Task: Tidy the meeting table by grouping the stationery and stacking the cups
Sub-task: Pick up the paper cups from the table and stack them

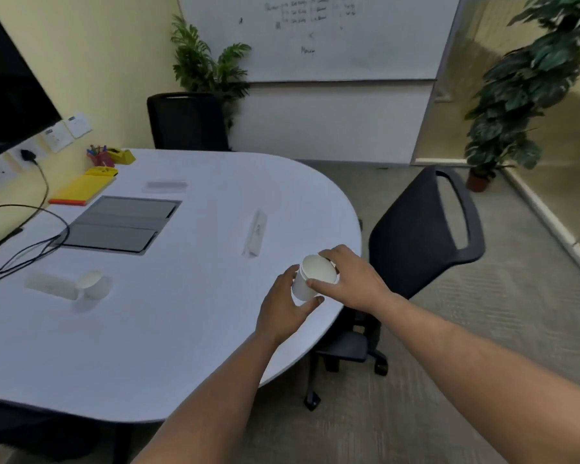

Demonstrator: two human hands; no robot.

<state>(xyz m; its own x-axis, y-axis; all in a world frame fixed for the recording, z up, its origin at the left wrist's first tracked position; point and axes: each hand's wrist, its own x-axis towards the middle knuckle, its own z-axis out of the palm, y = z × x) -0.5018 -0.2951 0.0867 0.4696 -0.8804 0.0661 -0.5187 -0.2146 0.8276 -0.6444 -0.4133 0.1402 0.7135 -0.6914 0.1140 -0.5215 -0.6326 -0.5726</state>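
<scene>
So both hands are on one white cup [310, 279] near the table's [154, 346] rounded right edge. Left hand [287, 309] wraps the cup's lower body from below, thumb curled across the front, and right hand [352, 279] pinches the rim from the far side, fingers over the top edge and thumb on the near lip. The cup tilts with its mouth facing up toward the camera; I can't tell if it's a single cup or a couple nested together. Way off to the left of the grip, a second cup [92, 284] sits on the table, blurry, just beside a pale flat thing I can't make out. Further from the grip, up and left, there's a clear ruler [257, 234], then a dark folder [119, 224] lying flat. Past that, near the wall, a yellow notebook [81, 190], a pen pot [99, 157] and a yellow tape dispenser [123, 155] are grouped close together. Right behind the grip, just off the table edge, stands a black chair [422, 229].
</scene>
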